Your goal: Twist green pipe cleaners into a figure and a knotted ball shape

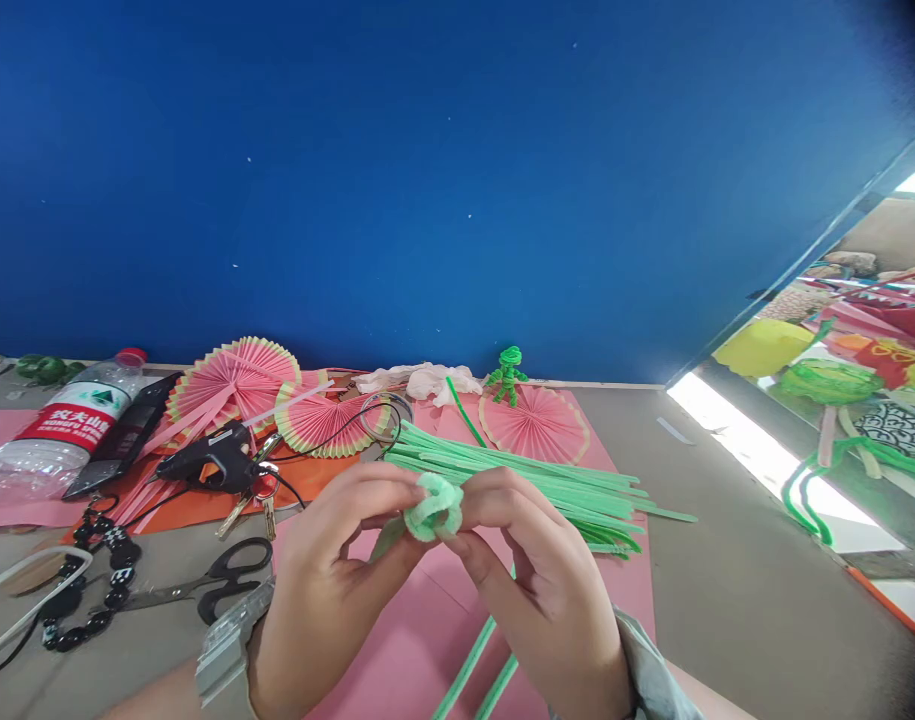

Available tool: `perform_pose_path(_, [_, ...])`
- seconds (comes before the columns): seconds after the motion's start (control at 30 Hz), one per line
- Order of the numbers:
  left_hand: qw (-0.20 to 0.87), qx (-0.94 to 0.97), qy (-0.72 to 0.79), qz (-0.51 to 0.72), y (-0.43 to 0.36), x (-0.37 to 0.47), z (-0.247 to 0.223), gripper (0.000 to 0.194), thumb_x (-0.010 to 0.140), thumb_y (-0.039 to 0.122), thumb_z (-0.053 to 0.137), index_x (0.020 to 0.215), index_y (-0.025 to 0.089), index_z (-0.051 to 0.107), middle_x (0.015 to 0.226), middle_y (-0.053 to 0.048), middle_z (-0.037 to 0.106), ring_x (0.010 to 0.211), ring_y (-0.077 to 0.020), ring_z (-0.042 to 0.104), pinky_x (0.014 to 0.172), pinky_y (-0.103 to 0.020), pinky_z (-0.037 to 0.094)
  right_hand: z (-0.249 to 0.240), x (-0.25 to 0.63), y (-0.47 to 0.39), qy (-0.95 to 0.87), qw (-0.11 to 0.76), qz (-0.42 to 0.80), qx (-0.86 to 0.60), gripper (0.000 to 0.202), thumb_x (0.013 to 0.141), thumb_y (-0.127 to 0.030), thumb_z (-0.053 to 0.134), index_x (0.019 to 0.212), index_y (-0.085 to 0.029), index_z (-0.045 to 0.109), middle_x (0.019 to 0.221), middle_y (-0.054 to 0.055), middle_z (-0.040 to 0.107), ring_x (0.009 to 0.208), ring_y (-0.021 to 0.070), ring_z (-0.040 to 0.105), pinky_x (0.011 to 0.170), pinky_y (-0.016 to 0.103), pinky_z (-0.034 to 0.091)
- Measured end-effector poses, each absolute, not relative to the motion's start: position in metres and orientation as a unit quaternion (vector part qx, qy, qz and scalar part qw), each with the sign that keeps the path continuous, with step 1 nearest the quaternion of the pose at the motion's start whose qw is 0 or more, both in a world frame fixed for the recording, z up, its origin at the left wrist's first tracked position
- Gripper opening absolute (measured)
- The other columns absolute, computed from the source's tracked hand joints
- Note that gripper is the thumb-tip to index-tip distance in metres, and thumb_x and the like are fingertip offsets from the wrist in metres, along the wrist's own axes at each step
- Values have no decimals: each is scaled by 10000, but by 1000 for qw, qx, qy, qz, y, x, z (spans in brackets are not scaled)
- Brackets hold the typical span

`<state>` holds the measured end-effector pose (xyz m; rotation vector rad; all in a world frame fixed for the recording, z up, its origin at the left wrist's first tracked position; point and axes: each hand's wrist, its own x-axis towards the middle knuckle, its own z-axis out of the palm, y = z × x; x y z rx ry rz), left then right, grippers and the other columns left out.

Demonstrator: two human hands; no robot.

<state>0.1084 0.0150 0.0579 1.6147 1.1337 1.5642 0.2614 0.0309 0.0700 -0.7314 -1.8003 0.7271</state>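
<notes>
A mint-green pipe cleaner [433, 507], coiled into a small fuzzy ring, is held up at the centre. My left hand [344, 570] pinches its left side between thumb and fingers. From the right, the thumb and fingertips of my right hand [539, 590] grip the same ring. Two straight lengths of green pipe cleaner [464, 665] run down below my right hand over the pink paper [397, 660]. Just behind my hands lies a bundle of light green pipe cleaners [517, 475]. Beyond it stands a small green pipe-cleaner figure [508, 377].
Pleated pink paper fans [236, 385] lie along the back beneath a blue partition [427, 200]. On the left are a plastic bottle [74, 425], a black glue gun [209, 460], keys [266, 510], scissors [224, 585] and a black bead bracelet [119, 560]. Coloured craft pieces [832, 380] are at the right.
</notes>
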Motion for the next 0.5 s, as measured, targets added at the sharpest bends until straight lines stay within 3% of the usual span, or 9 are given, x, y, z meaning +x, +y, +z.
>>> perform_pose_path(0.23, [387, 636, 448, 495, 19, 109, 64, 262, 777, 166, 601, 1017, 267, 625, 990, -33, 646, 930, -198, 572, 786, -269, 471, 73, 264, 31, -758, 504, 286, -299, 181, 830, -43, 487, 883, -209, 537, 819, 14, 545, 769, 137, 529, 648, 258, 438])
perform_pose_path(0.37, [485, 618, 391, 480, 21, 104, 64, 378, 810, 202, 572, 1172, 307, 535, 1124, -40, 592, 1061, -206, 520, 893, -306, 428, 77, 269, 36, -770, 478, 284, -311, 172, 850, -55, 469, 890, -213, 521, 838, 9, 523, 798, 130, 510, 695, 253, 425])
perform_pose_path(0.5, [577, 563, 356, 473, 24, 102, 63, 234, 802, 250, 590, 1029, 282, 631, 948, -24, 656, 895, -185, 596, 756, -269, 486, 81, 273, 42, -770, 449, 316, -326, 118, 859, -120, 500, 865, -229, 543, 868, 12, 461, 816, 141, 487, 734, 278, 427])
